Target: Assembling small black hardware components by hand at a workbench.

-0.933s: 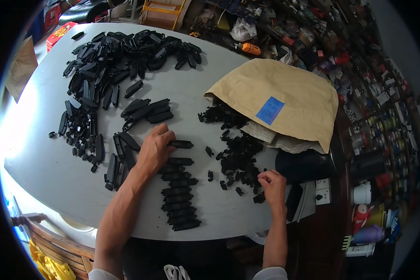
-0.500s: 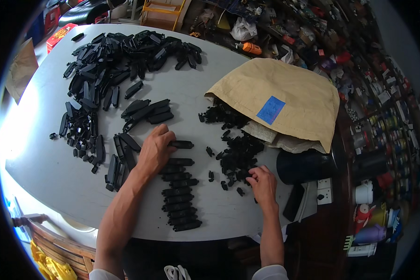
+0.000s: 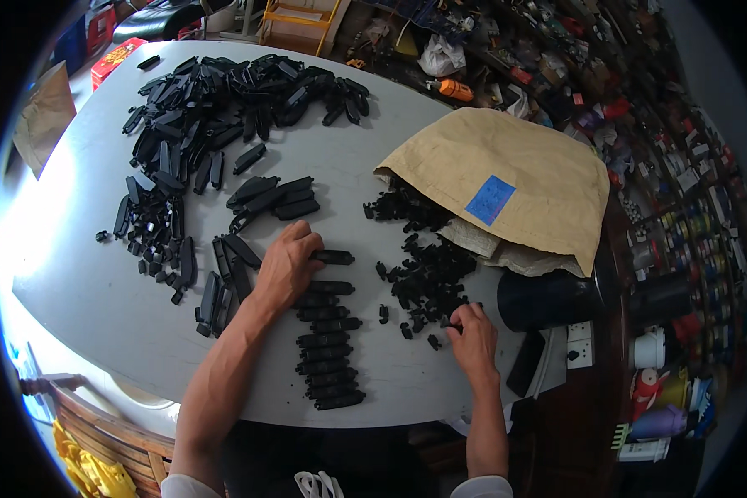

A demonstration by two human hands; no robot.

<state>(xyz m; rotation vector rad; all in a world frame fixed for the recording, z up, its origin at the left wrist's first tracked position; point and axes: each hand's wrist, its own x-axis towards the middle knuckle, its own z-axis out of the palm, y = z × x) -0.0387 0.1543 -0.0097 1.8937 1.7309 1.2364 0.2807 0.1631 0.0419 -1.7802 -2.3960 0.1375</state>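
Observation:
My left hand [image 3: 289, 264] is closed at the end of a long, narrow black plastic piece [image 3: 334, 257], which lies at the head of a column. Below it, several similar black pieces [image 3: 325, 352] lie side by side down the table. On the right, my right hand [image 3: 475, 339] pinches a small black plastic clip [image 3: 454, 326] by the near edge of a heap of small black clips [image 3: 427, 278]. A few loose clips [image 3: 434, 342] lie between that heap and the column.
A large mound of long black pieces [image 3: 216, 91] covers the far left of the grey table [image 3: 100, 274]. Smaller black parts [image 3: 153, 224] lie nearer. A tan sack [image 3: 548, 183] with a blue patch rests at right, beside a black cylinder [image 3: 539, 300]. Crowded shelves [image 3: 681, 207] stand beyond.
The whole view has shifted slightly. My right hand has drawn a little back from the clip heap, and a small clip now shows at its fingertips. My left hand stays on its long piece.

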